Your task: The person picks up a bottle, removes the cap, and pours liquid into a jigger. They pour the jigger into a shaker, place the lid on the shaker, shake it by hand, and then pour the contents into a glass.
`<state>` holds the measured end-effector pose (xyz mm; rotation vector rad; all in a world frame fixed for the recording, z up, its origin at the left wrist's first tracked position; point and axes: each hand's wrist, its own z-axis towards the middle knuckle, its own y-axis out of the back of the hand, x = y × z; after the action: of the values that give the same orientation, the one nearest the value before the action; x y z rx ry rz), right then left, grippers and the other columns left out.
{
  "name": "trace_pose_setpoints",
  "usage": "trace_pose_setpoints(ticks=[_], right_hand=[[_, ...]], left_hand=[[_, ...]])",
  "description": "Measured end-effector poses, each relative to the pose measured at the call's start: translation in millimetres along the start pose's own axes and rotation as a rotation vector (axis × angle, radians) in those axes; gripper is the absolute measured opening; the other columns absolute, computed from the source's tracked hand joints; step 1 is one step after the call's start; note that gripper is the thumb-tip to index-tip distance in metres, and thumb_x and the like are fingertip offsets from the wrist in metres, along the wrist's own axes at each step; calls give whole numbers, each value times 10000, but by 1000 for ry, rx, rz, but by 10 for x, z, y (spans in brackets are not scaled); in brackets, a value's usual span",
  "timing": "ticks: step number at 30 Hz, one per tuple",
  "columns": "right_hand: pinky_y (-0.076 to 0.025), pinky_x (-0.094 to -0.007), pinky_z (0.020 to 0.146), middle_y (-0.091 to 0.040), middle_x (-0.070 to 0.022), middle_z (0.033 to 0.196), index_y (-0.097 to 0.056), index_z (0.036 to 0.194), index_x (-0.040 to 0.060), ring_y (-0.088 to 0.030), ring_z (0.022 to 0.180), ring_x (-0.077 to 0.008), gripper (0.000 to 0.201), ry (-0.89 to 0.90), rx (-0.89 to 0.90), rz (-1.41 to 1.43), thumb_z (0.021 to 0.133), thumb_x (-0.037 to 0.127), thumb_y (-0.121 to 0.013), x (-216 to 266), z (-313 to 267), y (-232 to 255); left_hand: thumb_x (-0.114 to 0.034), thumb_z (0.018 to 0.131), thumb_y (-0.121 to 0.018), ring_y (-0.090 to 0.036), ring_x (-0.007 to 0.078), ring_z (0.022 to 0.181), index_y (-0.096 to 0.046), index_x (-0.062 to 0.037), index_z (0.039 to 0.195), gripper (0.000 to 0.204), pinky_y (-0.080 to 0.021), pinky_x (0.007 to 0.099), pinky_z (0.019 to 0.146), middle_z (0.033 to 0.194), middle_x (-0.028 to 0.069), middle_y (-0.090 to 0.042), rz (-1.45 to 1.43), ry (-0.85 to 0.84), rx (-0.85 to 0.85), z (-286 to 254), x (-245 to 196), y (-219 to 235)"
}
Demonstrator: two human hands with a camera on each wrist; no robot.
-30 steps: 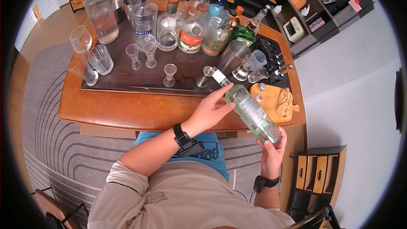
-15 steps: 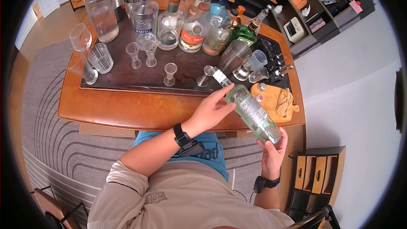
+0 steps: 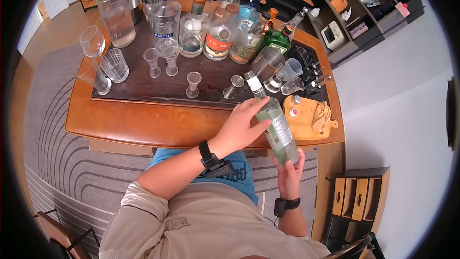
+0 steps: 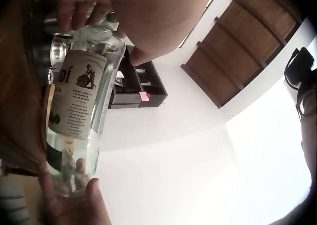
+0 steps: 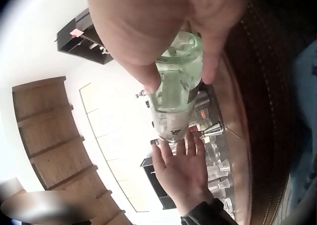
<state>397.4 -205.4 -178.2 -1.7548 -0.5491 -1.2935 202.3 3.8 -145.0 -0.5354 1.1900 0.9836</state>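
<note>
A pale-green glass liquor bottle point(image 3: 278, 127) hangs tilted in front of the table's edge, its wrapped neck pointing away toward a metal shaker tin point(image 3: 267, 63). My right hand point(image 3: 290, 175) grips it by the base, thumb and fingers on opposite sides. At the shoulder, my left hand point(image 3: 242, 127) touches the glass with extended fingers, thumb apart. The left wrist view shows the bottle's white label point(image 4: 79, 93) with a small figure and printed lines. In the right wrist view, the left palm point(image 5: 183, 178) faces the camera beyond the bottle.
A steel jigger point(image 3: 233, 87) and several small measuring glasses stand near the table's front. A cutting board point(image 3: 304, 129) holds a folded cloth point(image 3: 322, 117) and a small red-and-white cap point(image 3: 293, 112). Liquor bottles point(image 3: 218, 41) line the back; a water pitcher point(image 3: 117, 19) stands left.
The right hand and the bottle's base have swung left toward the body, and the label has turned. The left hand has shifted slightly right along with the neck.
</note>
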Motion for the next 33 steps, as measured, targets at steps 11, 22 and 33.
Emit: trace_pose_setpoints(ticks=[11,22,33], right_hand=[[-591,-556,1080,-498,-94,1533,-356,1562,161,-586,1371,-344,679,18,66,61,1008,99,-742,-133,-47,-64],[-588,-572,1077,-500,-100,1506,-367,1563,152,-579,1374,-330,716,19,102,-9,963,-33,-711,29,-69,-374],[-596,-548,1071,-467,-94,1521,-390,1561,133,-569,1377,-314,718,-15,90,-106,950,-96,-690,-8,-94,-611]], left_hand=[[-253,993,-761,-505,407,1410,-506,-136,1626,692,-393,481,1201,1543,216,-546,223,-38,11,-108,-415,195],[-116,1019,-730,-527,256,1445,-457,-134,1663,700,-495,355,1086,1649,156,-473,-57,50,-37,-363,-386,552],[-54,1044,-690,-585,164,1326,-458,-101,1656,657,-520,316,1052,1624,106,-483,-164,117,-99,-512,-43,716]])
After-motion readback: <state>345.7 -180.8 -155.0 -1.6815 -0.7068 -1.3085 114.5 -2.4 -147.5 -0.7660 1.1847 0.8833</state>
